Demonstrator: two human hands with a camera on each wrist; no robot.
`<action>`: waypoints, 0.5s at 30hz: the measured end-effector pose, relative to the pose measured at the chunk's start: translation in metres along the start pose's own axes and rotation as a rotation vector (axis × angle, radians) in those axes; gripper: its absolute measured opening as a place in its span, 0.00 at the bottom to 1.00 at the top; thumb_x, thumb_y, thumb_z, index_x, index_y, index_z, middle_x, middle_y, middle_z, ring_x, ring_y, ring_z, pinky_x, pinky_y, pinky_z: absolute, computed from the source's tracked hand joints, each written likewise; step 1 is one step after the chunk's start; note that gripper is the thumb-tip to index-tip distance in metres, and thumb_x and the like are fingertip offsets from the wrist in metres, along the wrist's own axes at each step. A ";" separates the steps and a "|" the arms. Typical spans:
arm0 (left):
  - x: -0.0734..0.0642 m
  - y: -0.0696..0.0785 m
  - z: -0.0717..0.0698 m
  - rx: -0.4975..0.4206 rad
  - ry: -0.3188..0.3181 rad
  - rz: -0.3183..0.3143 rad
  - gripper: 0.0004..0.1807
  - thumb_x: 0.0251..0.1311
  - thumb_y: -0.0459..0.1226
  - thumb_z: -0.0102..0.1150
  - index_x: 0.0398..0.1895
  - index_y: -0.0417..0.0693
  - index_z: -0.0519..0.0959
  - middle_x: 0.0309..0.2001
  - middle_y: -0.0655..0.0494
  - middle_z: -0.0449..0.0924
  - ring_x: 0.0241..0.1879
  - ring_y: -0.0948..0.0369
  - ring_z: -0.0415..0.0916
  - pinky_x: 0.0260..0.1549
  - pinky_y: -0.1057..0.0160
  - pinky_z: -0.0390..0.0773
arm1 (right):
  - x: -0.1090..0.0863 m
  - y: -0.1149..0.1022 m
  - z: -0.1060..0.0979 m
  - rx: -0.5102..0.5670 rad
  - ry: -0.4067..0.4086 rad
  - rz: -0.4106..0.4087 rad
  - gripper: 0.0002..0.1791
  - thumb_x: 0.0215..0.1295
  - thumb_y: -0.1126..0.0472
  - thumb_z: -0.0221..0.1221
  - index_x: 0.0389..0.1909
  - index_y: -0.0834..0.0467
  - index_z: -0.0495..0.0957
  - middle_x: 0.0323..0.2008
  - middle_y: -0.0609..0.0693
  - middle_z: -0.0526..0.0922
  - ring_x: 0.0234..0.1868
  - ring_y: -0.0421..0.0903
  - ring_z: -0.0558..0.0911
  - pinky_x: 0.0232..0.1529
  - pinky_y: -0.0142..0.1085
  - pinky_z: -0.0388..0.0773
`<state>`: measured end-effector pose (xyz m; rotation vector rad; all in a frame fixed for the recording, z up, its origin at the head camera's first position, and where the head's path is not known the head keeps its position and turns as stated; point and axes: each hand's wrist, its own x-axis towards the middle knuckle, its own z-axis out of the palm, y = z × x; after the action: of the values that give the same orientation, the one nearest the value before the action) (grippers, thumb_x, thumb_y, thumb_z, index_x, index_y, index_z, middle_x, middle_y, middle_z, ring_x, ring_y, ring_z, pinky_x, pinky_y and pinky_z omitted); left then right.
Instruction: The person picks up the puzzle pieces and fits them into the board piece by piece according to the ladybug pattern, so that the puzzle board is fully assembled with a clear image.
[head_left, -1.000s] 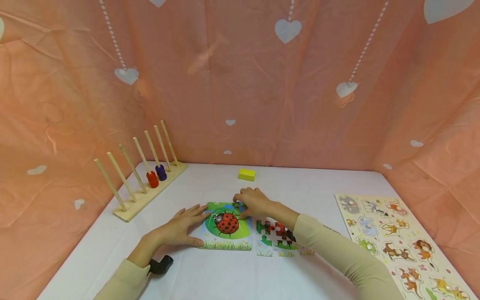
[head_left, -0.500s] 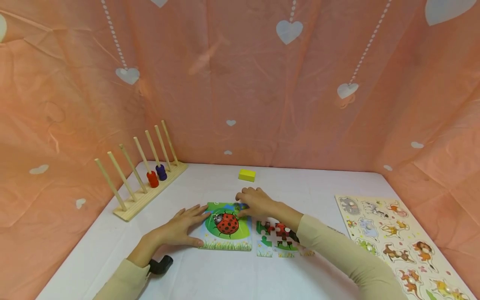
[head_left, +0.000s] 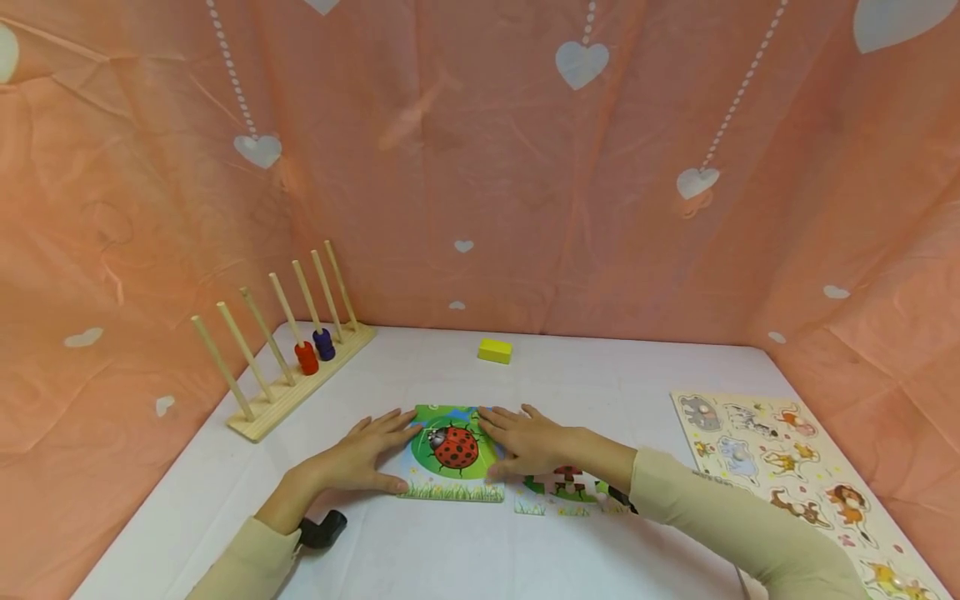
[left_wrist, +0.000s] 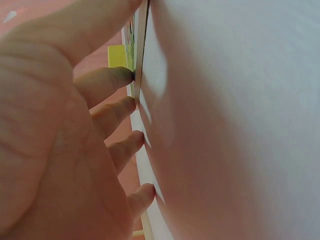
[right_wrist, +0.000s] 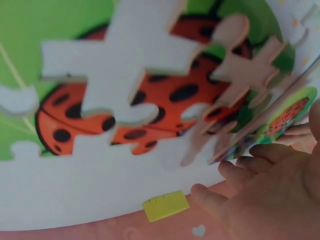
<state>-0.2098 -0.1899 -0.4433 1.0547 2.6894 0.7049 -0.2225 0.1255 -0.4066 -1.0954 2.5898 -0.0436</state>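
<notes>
A square ladybug puzzle board (head_left: pixel 454 448) lies on the white table, its picture showing a red ladybug on a green leaf. My left hand (head_left: pixel 358 457) rests along its left side with fingers spread; in the left wrist view several fingertips (left_wrist: pixel 127 75) are by the board's edge and the table. My right hand (head_left: pixel 528 442) lies over the right edge, fingers extended and holding nothing visible. Just right of the board are loose ladybug jigsaw pieces (head_left: pixel 568 486), partly hidden under the right hand and forearm. The right wrist view shows these pieces (right_wrist: pixel 185 95) closely, with gaps between them.
A yellow block (head_left: pixel 495 351) stands behind the board. At the left is a wooden peg rack (head_left: pixel 300 387) with red rings (head_left: pixel 306 358) and purple rings (head_left: pixel 324 344). An animal peg puzzle (head_left: pixel 795 475) lies at the right, partly behind the right sleeve.
My right hand has moved from the board's upper right corner slightly down and right. Its bent fingers have straightened along the board's right edge. The left hand has stayed put.
</notes>
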 end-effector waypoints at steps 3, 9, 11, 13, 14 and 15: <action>0.000 -0.001 0.001 0.004 0.000 0.004 0.49 0.54 0.55 0.69 0.72 0.34 0.64 0.75 0.35 0.53 0.73 0.32 0.46 0.64 0.26 0.44 | -0.001 0.001 0.005 -0.008 -0.007 -0.006 0.46 0.70 0.35 0.52 0.78 0.59 0.52 0.79 0.55 0.46 0.78 0.54 0.49 0.73 0.61 0.47; 0.001 -0.002 0.001 0.001 -0.002 0.001 0.49 0.54 0.56 0.69 0.72 0.35 0.64 0.75 0.35 0.53 0.73 0.32 0.46 0.64 0.26 0.44 | -0.001 0.004 0.008 -0.019 -0.004 -0.014 0.45 0.70 0.34 0.51 0.79 0.55 0.53 0.80 0.55 0.45 0.79 0.53 0.48 0.72 0.63 0.46; 0.001 -0.002 0.000 0.000 -0.002 0.001 0.49 0.54 0.56 0.69 0.72 0.35 0.64 0.75 0.35 0.53 0.73 0.32 0.46 0.64 0.25 0.44 | -0.002 0.005 0.008 -0.018 -0.005 -0.017 0.45 0.70 0.34 0.51 0.79 0.55 0.53 0.80 0.55 0.45 0.79 0.53 0.48 0.72 0.63 0.46; 0.001 -0.002 0.000 0.000 -0.002 0.001 0.49 0.54 0.55 0.70 0.72 0.35 0.64 0.75 0.35 0.53 0.73 0.32 0.46 0.64 0.25 0.44 | -0.002 0.005 0.008 -0.014 -0.005 -0.021 0.44 0.71 0.35 0.51 0.79 0.55 0.53 0.80 0.55 0.45 0.79 0.54 0.48 0.72 0.63 0.46; 0.001 -0.001 0.000 0.000 -0.001 0.001 0.49 0.54 0.55 0.70 0.72 0.35 0.64 0.75 0.35 0.53 0.73 0.32 0.46 0.64 0.25 0.44 | -0.002 0.005 0.008 -0.014 -0.005 -0.023 0.44 0.71 0.35 0.51 0.79 0.55 0.53 0.80 0.55 0.45 0.79 0.54 0.47 0.72 0.63 0.46; 0.001 -0.001 0.000 -0.001 -0.001 0.001 0.49 0.54 0.55 0.70 0.72 0.35 0.64 0.75 0.35 0.53 0.73 0.32 0.46 0.64 0.25 0.44 | -0.002 0.004 0.008 -0.014 -0.005 -0.024 0.44 0.71 0.35 0.51 0.79 0.55 0.53 0.80 0.55 0.45 0.79 0.54 0.48 0.72 0.63 0.45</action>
<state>-0.2110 -0.1902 -0.4439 1.0557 2.6881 0.7050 -0.2217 0.1310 -0.4138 -1.1305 2.5766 -0.0283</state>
